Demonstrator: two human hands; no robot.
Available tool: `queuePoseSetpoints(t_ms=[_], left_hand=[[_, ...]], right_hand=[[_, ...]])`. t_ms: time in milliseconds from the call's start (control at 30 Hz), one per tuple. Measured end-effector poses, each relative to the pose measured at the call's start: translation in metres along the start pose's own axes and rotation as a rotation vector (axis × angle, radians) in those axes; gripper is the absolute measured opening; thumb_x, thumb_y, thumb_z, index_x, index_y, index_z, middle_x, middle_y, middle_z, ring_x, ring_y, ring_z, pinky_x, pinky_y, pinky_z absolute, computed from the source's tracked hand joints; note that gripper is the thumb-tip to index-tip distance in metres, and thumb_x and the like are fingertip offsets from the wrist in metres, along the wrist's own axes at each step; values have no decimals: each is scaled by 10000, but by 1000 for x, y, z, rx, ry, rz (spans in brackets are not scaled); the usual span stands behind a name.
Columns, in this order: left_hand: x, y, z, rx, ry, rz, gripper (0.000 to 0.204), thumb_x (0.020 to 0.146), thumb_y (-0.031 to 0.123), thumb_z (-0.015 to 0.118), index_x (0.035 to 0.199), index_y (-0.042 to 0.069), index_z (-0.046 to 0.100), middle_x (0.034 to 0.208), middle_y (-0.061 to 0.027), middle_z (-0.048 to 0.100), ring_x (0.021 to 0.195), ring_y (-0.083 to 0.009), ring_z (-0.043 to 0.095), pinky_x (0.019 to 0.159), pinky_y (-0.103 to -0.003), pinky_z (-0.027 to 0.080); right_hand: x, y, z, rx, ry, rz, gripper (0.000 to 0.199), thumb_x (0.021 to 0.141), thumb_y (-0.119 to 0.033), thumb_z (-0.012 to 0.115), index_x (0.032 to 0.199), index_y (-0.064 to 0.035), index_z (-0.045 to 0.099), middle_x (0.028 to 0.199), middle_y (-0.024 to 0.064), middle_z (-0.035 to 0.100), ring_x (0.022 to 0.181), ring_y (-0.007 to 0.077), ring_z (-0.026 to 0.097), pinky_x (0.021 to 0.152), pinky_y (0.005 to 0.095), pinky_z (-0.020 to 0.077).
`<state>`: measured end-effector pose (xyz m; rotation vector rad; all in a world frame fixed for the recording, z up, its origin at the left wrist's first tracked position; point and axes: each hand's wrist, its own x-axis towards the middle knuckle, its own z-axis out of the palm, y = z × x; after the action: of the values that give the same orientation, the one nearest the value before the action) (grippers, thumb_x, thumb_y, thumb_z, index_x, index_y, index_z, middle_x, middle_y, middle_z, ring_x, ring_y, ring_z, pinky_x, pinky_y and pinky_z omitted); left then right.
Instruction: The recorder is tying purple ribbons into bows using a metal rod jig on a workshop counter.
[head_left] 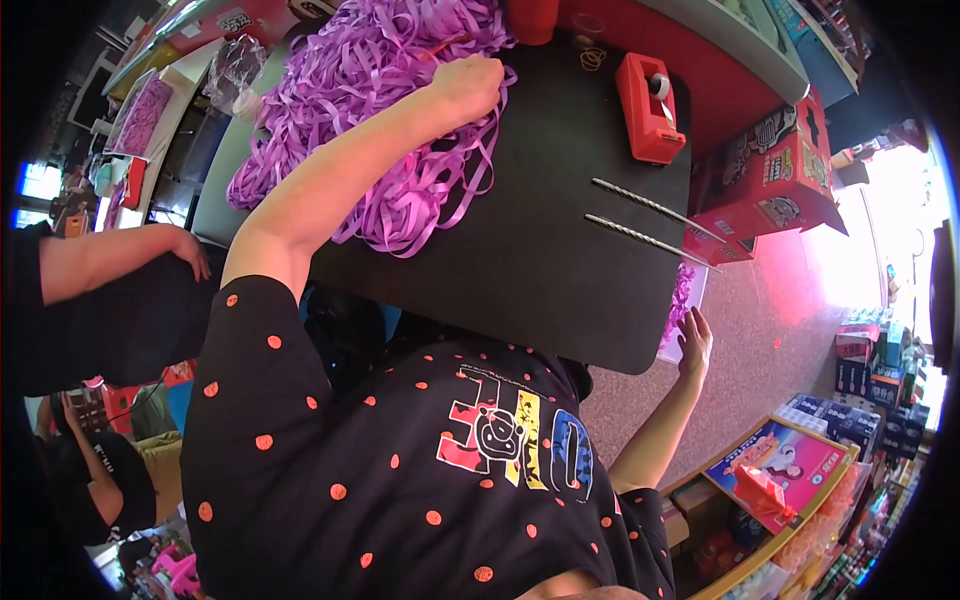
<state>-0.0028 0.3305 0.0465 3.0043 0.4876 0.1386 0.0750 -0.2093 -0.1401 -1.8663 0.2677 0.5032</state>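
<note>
The left arm [345, 180] reaches into the upper center of the frame, left hand [470, 84] curled, fingertips hidden. At right of center, the right hand [696, 346] extends, loosely spread.

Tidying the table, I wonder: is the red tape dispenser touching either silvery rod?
Apart. The head view shows black tabletop between the red tape dispenser and the nearer silvery rod.

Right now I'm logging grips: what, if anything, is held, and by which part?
The left hand is curled at the purple ribbons; whether it grips any, and where, is hidden. The right hand shows nothing held.
</note>
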Motion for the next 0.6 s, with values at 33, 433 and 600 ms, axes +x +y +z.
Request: queuePoseSetpoints(t_ms=[33,433,600], left_hand=[[2,2,-1,1,-6,9,231,781,225,589,826,-1,601,846,-188,636,876,-378,604,757,-461,482],[-46,166,-149,-1290,-813,557,233,867,190,564,935,-22,629,822,-110,681,731,-161,639,665,-258,494],[-60,244,-172,-814,-683,796,261,813,243,619,899,3,671,820,-87,680,734,-143,621,639,-266,478]], right_hand=[[-10,5,-3,5,6,7,515,887,-345,605,1322,-102,476,1188,55,587,1051,172,573,842,342,401],[-150,-171,8,479,-56,-1090,531,938,-257,494,1376,5,349,1386,190,408,1287,317,387,1050,375,268],[-193,-235,28,651,-452,-1156,575,919,-271,516,1353,70,355,1317,246,442,1227,313,451,995,387,372]])
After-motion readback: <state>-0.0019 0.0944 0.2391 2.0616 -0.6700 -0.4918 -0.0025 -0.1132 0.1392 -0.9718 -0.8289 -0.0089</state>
